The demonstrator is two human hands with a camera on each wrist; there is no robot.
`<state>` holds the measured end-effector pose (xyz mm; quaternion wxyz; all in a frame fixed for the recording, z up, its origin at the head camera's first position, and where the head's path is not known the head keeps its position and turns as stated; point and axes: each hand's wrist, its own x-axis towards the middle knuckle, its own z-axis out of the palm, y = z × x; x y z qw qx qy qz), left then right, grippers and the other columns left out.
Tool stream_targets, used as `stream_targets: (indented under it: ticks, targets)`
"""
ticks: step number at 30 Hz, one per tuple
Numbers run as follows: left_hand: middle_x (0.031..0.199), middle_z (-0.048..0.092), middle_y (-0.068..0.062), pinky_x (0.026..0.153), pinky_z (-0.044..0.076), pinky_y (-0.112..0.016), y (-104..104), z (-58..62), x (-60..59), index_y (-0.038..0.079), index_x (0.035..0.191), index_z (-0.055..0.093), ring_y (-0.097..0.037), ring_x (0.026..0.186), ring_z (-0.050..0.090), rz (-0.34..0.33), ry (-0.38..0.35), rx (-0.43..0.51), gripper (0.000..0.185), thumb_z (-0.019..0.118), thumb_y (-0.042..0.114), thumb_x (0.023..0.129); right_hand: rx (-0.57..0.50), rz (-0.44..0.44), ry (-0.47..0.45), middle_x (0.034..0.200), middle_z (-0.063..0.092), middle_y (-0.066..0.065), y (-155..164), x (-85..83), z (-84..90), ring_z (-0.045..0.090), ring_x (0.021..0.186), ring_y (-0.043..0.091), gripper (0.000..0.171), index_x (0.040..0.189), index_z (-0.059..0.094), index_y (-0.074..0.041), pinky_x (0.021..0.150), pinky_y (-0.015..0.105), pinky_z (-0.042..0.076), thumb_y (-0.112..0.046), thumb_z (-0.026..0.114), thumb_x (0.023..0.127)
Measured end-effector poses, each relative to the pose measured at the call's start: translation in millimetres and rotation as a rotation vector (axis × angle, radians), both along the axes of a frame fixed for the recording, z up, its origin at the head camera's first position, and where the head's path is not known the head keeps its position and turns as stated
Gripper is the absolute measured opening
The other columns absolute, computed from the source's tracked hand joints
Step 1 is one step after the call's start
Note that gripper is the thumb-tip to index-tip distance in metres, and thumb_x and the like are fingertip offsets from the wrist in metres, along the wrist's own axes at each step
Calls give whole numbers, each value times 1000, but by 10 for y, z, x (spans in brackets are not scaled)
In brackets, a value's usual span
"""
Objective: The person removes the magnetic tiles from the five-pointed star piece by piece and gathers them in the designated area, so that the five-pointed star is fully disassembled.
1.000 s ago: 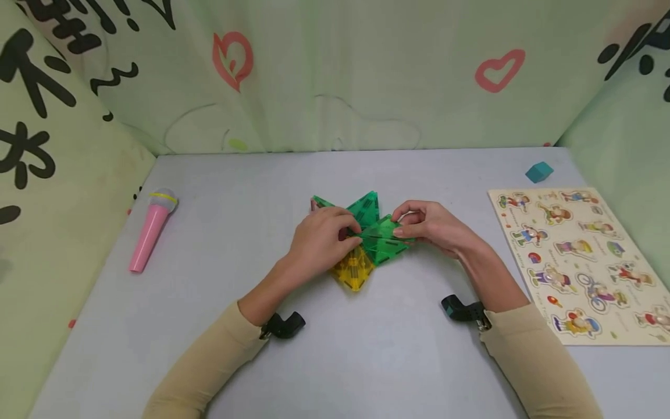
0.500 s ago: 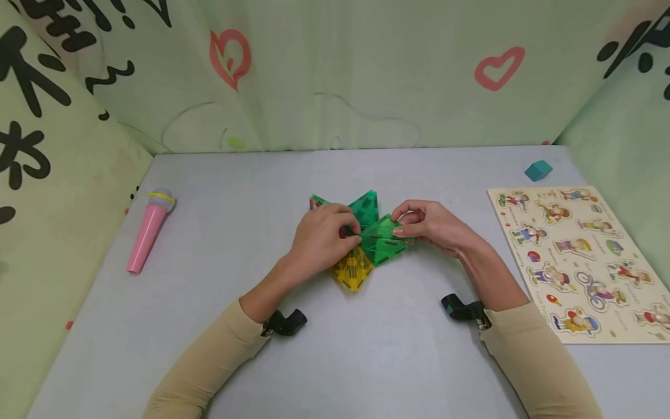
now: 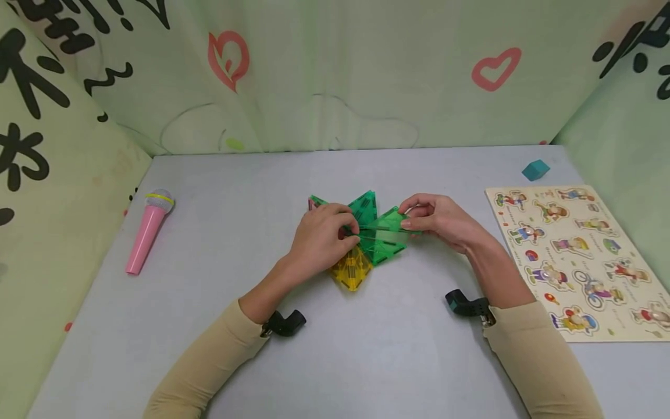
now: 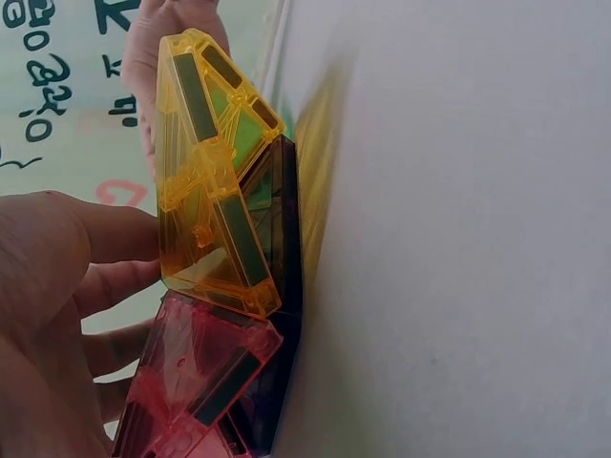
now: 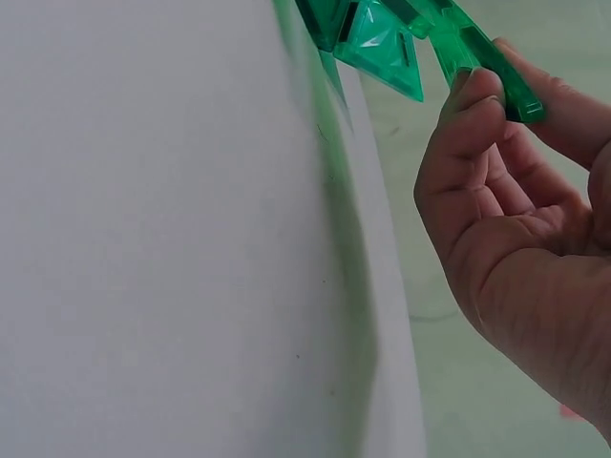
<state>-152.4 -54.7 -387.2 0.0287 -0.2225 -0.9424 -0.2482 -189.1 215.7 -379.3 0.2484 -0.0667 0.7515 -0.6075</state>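
Tiles: translucent plastic triangles, ribbed inside, joined at their edges into a cluster mid-surface; green tile [image 3: 386,233], yellow tile [image 3: 352,269], pink tile [image 4: 196,382].
Right hand [image 3: 445,222]: grip pinching the green tile's raised edge.
Left hand [image 3: 321,238]: curled fingers grasping the cluster.
Surface [image 3: 366,349]: smooth, pale grey.
Microphone [image 3: 146,230]: pink toy cylinder, far left.

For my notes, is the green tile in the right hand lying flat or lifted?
Lifted: the right hand pinches the green tile's raised edge.
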Motion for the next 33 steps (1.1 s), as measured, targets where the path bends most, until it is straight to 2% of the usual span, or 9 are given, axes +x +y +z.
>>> stream_targets:
  ticks: [8, 15, 18, 21, 23, 26, 30, 33]
  targets:
    - [126, 65, 3, 104, 43, -46, -10, -1, 7, 24, 90, 71, -20, 122, 56, -2, -3, 8, 6, 72, 30, 91, 23, -121, 65, 84, 62, -6, 75, -25, 64, 62, 75, 8, 26, 115, 62, -7, 75, 25, 56, -12, 72, 91]
    - [127, 64, 3, 104, 43, -46, -66, 14, 10, 23, 89, 70, -20, 122, 55, 11, -8, 8, 6, 70, 29, 92, -12, -358, 181, 81, 65, -6, 39, -115, 46, 64, 71, 7, 26, 116, 62, -2, 72, 23, 58, -9, 70, 92]
    - [126, 65, 3, 103, 43, -47, -90, 18, 12, 23, 88, 70, -20, 121, 56, 19, -3, 10, 6, 71, 28, 92, 22, -440, 228, 79, 64, -9, 30, -197, 24, 61, 70, 5, 28, 117, 62, -3, 70, 21, 55, -15, 70, 93]
    - [126, 65, 3, 103, 43, -46, -103, 8, 13, 23, 88, 70, -20, 120, 57, 23, 3, 9, 6, 71, 27, 91, 113, -496, 245, 77, 61, -14, 37, -311, -3, 55, 68, 5, 30, 118, 62, -6, 65, 22, 50, -20, 70, 93]
    - [126, 65, 3, 103, 44, -46, -102, -3, 11, 23, 88, 70, -20, 120, 57, 20, 7, 9, 6, 71, 28, 91, 147, -524, 236, 77, 60, -15, 66, -407, -28, 50, 67, 6, 30, 119, 62, -7, 61, 23, 46, -22, 70, 93]
    - [126, 65, 2, 102, 44, -46, -80, -25, 10, 23, 89, 70, -20, 120, 57, 7, 13, 13, 6, 72, 29, 91, 142, -549, 192, 74, 61, -16, 142, -560, -72, 47, 62, 6, 31, 119, 62, -8, 58, 24, 42, -21, 70, 92]
    - [128, 65, 2, 104, 43, -47, -28, -34, 19, 23, 90, 70, -20, 123, 56, -2, 6, 12, 6, 71, 29, 92, 134, -542, 130, 74, 63, -17, 254, -714, -127, 49, 64, 6, 33, 122, 60, -7, 61, 23, 44, -21, 68, 94]
    - [128, 64, 3, 103, 42, -47, 0, -24, 18, 24, 90, 70, -20, 124, 55, -4, 4, 8, 6, 70, 29, 92, 173, -532, 116, 77, 62, -15, 290, -791, -151, 52, 66, 6, 32, 123, 58, -7, 63, 22, 47, -20, 65, 96]
